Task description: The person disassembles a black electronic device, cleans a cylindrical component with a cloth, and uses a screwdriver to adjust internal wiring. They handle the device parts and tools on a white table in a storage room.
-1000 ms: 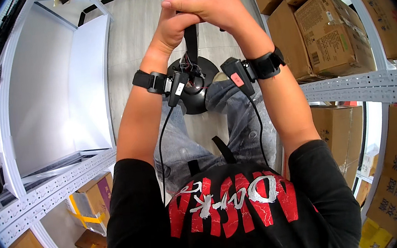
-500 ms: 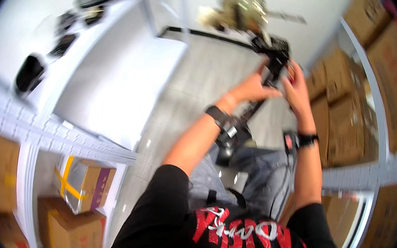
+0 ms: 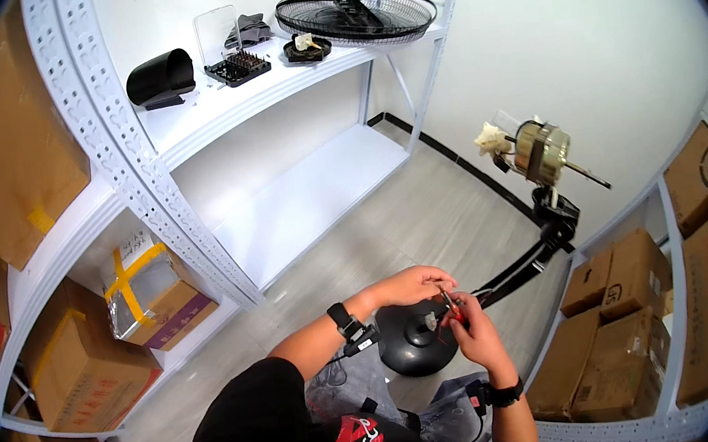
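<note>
In front of me stands a stripped-down fan: its bare brass-coloured motor (image 3: 541,153), with a long shaft, tops a tilted black pole (image 3: 513,271). A round black base (image 3: 411,356) sits by my knees. My right hand (image 3: 479,339), above the base and beside the pole, is closed around small red-handled pliers (image 3: 457,316), with the metal end upward. Close to that end, my left hand (image 3: 414,286) has its thumb and fingers pinched together. What they pinch is too small to make out.
On the white shelf (image 3: 220,118) lie a fan grille (image 3: 357,18), a screwdriver bit set (image 3: 239,68), a black curved cover (image 3: 161,79) and a small black dish (image 3: 306,49). Cardboard boxes (image 3: 610,358) fill the right rack; others (image 3: 92,373) stand at left.
Both hands have left the upper pole below the motor and come down toward the base. The red-handled pliers now show in my right hand. The view has swung and sharpened.
</note>
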`<control>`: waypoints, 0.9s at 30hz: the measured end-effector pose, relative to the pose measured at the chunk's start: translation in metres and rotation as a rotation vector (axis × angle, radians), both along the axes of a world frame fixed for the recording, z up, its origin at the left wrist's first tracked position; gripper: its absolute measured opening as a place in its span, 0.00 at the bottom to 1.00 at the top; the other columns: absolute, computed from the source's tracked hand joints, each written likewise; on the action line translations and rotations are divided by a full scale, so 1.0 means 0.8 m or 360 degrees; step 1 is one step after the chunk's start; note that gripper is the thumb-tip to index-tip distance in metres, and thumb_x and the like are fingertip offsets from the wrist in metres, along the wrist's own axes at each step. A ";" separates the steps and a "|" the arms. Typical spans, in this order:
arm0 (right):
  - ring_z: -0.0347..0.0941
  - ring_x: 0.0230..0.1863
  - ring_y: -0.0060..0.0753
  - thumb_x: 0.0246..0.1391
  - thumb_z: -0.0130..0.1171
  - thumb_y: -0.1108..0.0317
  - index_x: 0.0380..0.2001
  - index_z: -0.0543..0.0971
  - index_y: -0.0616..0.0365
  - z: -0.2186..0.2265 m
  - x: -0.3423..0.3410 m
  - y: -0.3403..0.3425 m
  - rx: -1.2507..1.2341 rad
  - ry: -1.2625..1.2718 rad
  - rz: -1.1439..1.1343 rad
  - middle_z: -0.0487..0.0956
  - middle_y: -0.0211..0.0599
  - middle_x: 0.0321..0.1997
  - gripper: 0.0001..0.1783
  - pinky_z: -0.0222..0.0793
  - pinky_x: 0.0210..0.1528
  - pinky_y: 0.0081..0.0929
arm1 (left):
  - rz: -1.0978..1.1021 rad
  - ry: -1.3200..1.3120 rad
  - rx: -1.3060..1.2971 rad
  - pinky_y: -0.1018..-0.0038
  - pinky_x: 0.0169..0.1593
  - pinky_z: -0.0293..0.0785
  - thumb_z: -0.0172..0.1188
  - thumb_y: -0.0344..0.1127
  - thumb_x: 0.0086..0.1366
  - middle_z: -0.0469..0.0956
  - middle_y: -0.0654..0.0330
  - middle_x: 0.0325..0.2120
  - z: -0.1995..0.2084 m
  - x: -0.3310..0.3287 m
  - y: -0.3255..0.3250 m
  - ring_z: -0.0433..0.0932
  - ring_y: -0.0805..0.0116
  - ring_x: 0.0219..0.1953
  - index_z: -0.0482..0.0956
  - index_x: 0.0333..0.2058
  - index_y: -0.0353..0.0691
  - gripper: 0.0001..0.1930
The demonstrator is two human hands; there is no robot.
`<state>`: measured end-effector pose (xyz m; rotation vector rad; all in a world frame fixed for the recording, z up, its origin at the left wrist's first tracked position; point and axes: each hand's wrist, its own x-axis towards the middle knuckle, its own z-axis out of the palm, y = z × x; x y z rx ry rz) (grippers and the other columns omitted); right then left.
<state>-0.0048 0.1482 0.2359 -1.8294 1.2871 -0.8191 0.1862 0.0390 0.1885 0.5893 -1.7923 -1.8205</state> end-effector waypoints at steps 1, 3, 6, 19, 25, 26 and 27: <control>0.78 0.35 0.31 0.56 0.50 0.79 0.51 0.65 0.61 -0.005 0.012 -0.017 0.0084 -0.0069 -0.0016 0.79 0.39 0.33 0.18 0.71 0.39 0.26 | 0.0045 0.0019 0.0028 0.77 0.44 0.71 0.47 0.42 0.71 0.79 0.62 0.39 -0.002 0.011 -0.007 0.75 0.77 0.38 0.74 0.51 0.36 0.18; 0.79 0.36 0.34 0.57 0.50 0.78 0.48 0.64 0.61 -0.015 0.034 -0.058 0.0245 -0.0191 -0.0048 0.80 0.41 0.34 0.16 0.71 0.40 0.27 | 0.0177 0.0061 0.0150 0.77 0.41 0.71 0.42 0.44 0.73 0.78 0.62 0.38 -0.001 0.035 -0.021 0.74 0.77 0.35 0.75 0.50 0.36 0.20; 0.79 0.36 0.35 0.58 0.51 0.78 0.42 0.64 0.62 -0.002 0.069 -0.107 0.0151 -0.0233 0.0106 0.80 0.42 0.34 0.11 0.72 0.40 0.27 | 0.0397 0.0104 0.0359 0.77 0.40 0.71 0.38 0.45 0.74 0.78 0.62 0.36 0.021 0.076 -0.044 0.74 0.76 0.33 0.75 0.48 0.35 0.22; 0.68 0.27 0.19 0.57 0.56 0.76 0.41 0.65 0.59 0.269 0.303 -0.249 0.0650 -0.0438 0.0557 0.74 0.30 0.28 0.12 0.64 0.30 0.19 | 0.1096 0.0239 0.0500 0.80 0.39 0.71 0.57 0.29 0.64 0.79 0.65 0.33 0.305 0.311 -0.078 0.74 0.80 0.34 0.76 0.41 0.36 0.08; 0.69 0.29 0.17 0.58 0.56 0.73 0.41 0.70 0.57 0.260 0.386 -0.302 0.0655 -0.0570 0.0616 0.75 0.29 0.31 0.09 0.65 0.27 0.18 | 0.1663 0.0043 0.0298 0.81 0.37 0.70 0.57 0.36 0.66 0.77 0.66 0.31 0.317 0.407 -0.111 0.73 0.79 0.31 0.76 0.40 0.37 0.10; 0.70 0.28 0.20 0.56 0.56 0.73 0.39 0.71 0.58 0.267 0.397 -0.311 0.0606 -0.0464 0.0610 0.75 0.31 0.30 0.08 0.66 0.28 0.20 | 0.1766 0.0063 0.0381 0.81 0.37 0.70 0.57 0.37 0.66 0.77 0.66 0.31 0.324 0.414 -0.110 0.73 0.79 0.31 0.76 0.40 0.37 0.10; 0.70 0.27 0.22 0.55 0.57 0.73 0.38 0.72 0.59 0.277 0.408 -0.320 0.0567 -0.0367 0.0603 0.75 0.33 0.29 0.08 0.66 0.30 0.22 | 0.1868 0.0071 0.0472 0.81 0.36 0.70 0.56 0.38 0.66 0.77 0.66 0.31 0.335 0.419 -0.105 0.74 0.79 0.31 0.76 0.39 0.37 0.10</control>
